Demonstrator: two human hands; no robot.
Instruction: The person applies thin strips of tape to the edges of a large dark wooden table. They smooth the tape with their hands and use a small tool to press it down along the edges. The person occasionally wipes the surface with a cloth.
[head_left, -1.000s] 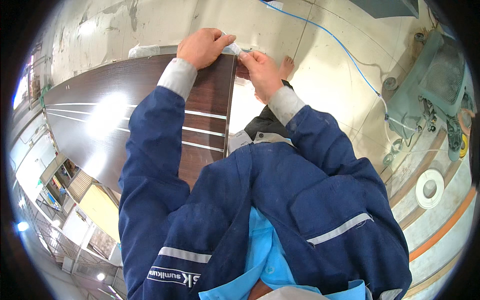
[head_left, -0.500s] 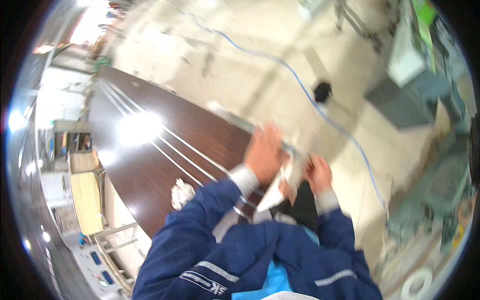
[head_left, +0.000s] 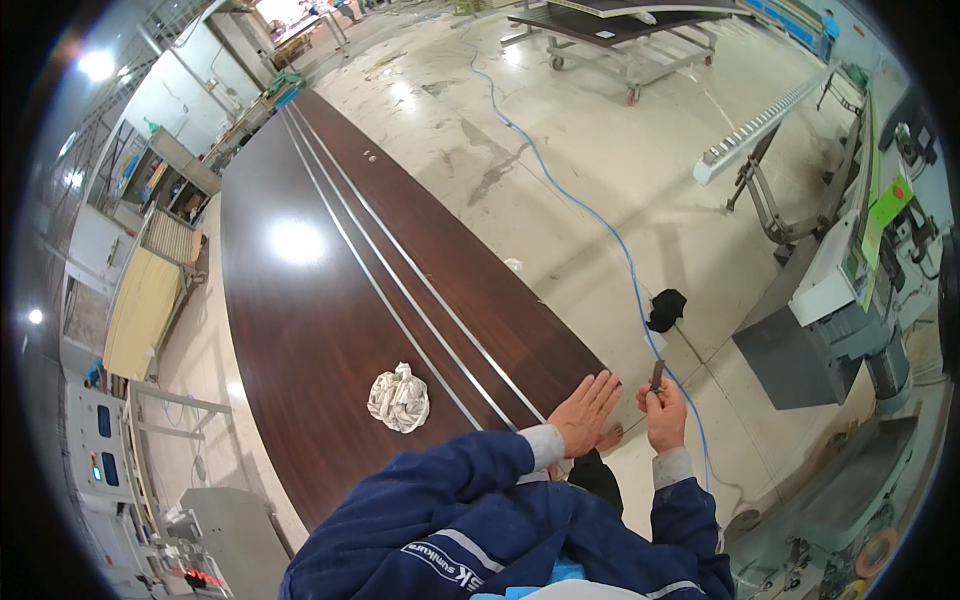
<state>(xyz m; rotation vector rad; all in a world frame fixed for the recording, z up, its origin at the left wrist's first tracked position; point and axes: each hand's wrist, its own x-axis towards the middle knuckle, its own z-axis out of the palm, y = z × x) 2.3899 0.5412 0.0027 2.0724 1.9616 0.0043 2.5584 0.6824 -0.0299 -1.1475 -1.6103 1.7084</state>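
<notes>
My left hand (head_left: 588, 412) lies flat, fingers stretched out, at the near right corner of a long dark-brown wood-grain panel (head_left: 310, 370) with three silver strips running along it. Just off that corner, my right hand (head_left: 665, 418) is closed around a short tool with a narrow, flat, dark blade (head_left: 657, 374) pointing up and away from me. Its handle is hidden in the fist, so I cannot tell its exact kind. A crumpled whitish cloth (head_left: 398, 398) rests on the panel, left of the strips.
A blue hose (head_left: 612, 235) snakes across the pale floor past a black crumpled thing (head_left: 667, 309). Machinery with a grey box (head_left: 790, 345) stands at the right. Farther back is a wheeled cart (head_left: 625, 62) bearing panels. Shelves and a control cabinet (head_left: 98, 440) line the left.
The view has tilted up and sharpened. My left hand, blurred and raised near the panel's edge before, now lies flat at its corner. The blade in my right hand now shows plainly.
</notes>
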